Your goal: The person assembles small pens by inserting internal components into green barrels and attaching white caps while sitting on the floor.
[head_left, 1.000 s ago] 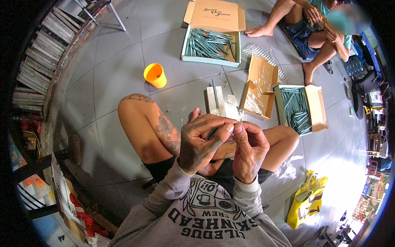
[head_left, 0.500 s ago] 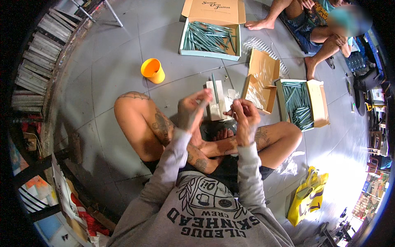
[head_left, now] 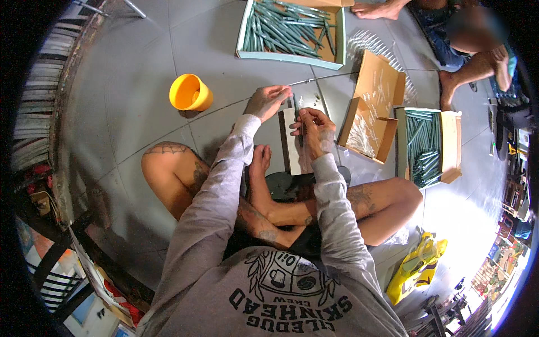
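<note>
In front of my crossed legs a long white block lies on the floor, with a dark lengthwise strip along it. One slim dark green stick shows at its far end, between my hands. My left hand reaches in from the left, thumb and fingertips pressed together close to the stick's far tip. Bent over the block's right side, my right hand has thumb and forefinger pinched beside the same stick. Whatever either pinch holds is too small to make out.
A yellow cup stands left. Open boxes of green sticks stand at the far side and right. Between them sits an open brown carton with clear slivers. A person's bare foot rests far right; a yellow bag lies near right.
My view has shifted. Both hands have moved farther forward and closer together; the right one has come over the block beside the green stick. The left hand has come to the stick's far tip.
</note>
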`<control>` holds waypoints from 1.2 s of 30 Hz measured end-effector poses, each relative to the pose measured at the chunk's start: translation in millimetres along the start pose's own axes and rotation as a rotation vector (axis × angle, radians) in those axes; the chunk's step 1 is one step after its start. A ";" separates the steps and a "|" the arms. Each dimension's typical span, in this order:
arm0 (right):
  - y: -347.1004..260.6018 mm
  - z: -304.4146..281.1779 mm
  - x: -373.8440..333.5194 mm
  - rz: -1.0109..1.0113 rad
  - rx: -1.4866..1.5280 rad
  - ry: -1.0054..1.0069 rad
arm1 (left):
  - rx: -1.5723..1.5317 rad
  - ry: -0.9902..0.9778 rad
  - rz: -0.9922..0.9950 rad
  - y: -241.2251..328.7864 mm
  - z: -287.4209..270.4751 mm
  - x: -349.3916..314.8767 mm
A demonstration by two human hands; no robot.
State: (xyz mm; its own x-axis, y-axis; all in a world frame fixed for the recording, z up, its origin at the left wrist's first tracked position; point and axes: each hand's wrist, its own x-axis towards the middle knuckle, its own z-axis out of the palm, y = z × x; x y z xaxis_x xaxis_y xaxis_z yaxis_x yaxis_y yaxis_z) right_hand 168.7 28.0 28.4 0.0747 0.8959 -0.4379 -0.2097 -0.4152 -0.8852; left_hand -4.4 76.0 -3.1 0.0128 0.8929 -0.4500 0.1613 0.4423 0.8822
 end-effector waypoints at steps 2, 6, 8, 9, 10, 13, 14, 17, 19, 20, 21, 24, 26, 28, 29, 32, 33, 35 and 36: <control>1.1 0.0 -0.5 0.014 -0.082 -0.005 | -0.007 -0.057 0.027 -1.3 1.9 4.4; -13.4 10.6 -10.0 0.114 -0.123 0.041 | 0.024 -0.118 -0.036 1.8 -4.9 8.0; -11.6 11.3 -9.7 0.111 -0.111 0.064 | -0.020 -0.112 -0.086 7.7 -5.4 7.3; -12.4 12.6 -10.2 0.108 -0.105 0.074 | -0.043 -0.107 -0.111 9.0 -5.2 6.6; -14.8 13.2 -11.0 0.120 -0.120 0.077 | -0.113 -0.116 -0.049 7.2 -4.1 6.2; -11.8 12.3 -12.9 0.079 -0.098 0.072 | -0.242 -0.149 0.060 10.2 -3.4 2.1; -9.7 12.4 -12.5 0.075 -0.099 0.089 | -0.229 -0.172 0.043 17.8 -4.2 0.4; -1.2 10.3 -10.0 0.007 -0.110 0.077 | -0.197 -0.206 0.055 14.3 -3.4 0.4; -0.6 12.2 -10.9 0.031 -0.087 0.093 | -0.213 -0.212 0.068 4.9 -2.1 2.1; -2.1 12.7 -10.2 0.039 -0.076 0.101 | -0.239 -0.215 0.069 3.1 -0.2 3.3; -0.9 11.3 -9.5 0.027 -0.075 0.090 | -0.265 -0.218 0.071 1.2 1.0 3.8; 3.1 8.1 -8.4 0.009 -0.076 0.064 | -0.232 -0.206 -0.048 1.4 -0.6 -0.7; 0.4 8.4 -7.2 0.021 -0.087 0.052 | -0.236 -0.179 0.017 4.7 1.2 -4.5; -7.9 7.2 -3.2 0.026 -0.158 0.027 | -0.246 -0.158 0.063 4.7 1.7 -4.3; -10.7 6.3 -2.3 0.030 -0.194 0.013 | -0.251 -0.150 0.077 2.4 2.4 -4.1; -13.8 7.0 -0.2 0.108 -0.192 0.021 | -0.164 -0.142 -0.005 -0.9 -0.6 -3.8; -12.8 6.8 1.4 0.107 -0.188 0.017 | -0.117 -0.142 -0.052 -0.5 -2.0 -3.7; -9.8 6.2 3.4 0.108 -0.182 0.010 | -0.080 -0.130 -0.068 -5.1 -2.2 -2.7; -9.7 5.9 3.0 0.100 -0.186 0.011 | -0.062 -0.124 -0.076 -7.4 -2.1 -2.9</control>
State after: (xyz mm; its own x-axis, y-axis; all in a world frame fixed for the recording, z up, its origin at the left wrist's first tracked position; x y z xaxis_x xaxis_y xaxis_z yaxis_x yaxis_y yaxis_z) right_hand 165.3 35.6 36.6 0.0730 0.8473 -0.5261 -0.0332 -0.5252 -0.8504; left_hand -7.7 70.3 -8.0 0.1254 0.8409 -0.5265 0.1053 0.5164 0.8498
